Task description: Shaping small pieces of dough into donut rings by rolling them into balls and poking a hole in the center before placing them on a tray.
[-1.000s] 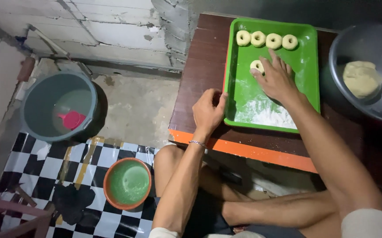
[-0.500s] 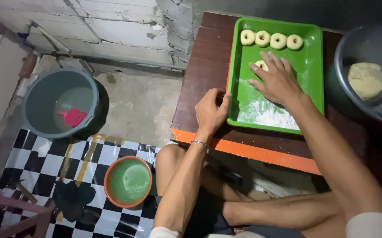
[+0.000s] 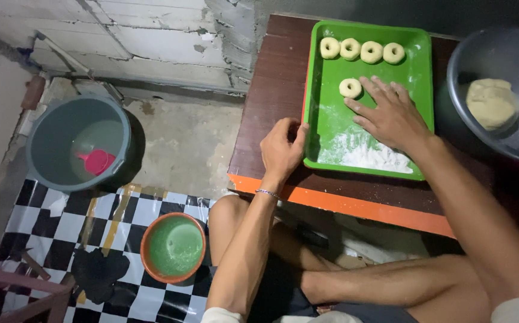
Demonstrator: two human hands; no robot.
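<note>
It was a plain home cooking corner: bare block wall (image 3: 152, 36), concrete and checkered tile floor (image 3: 62, 233), plastic wash buckets (image 3: 80, 143), and a low wooden tabletop (image 3: 271, 107) carrying a floured green tray (image 3: 418, 119) of dough rings (image 3: 361, 50)

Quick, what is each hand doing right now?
Left hand: loosely curled, gripping the near left edge of the green plastic tray.
Right hand: open, flat on the tray beside a pale ring-shaped dough piece, holding nothing.

Pale dough ring (image 3: 350, 88) lies flat – green tray (image 3: 415, 72), mid-left, w/ hole.
</note>
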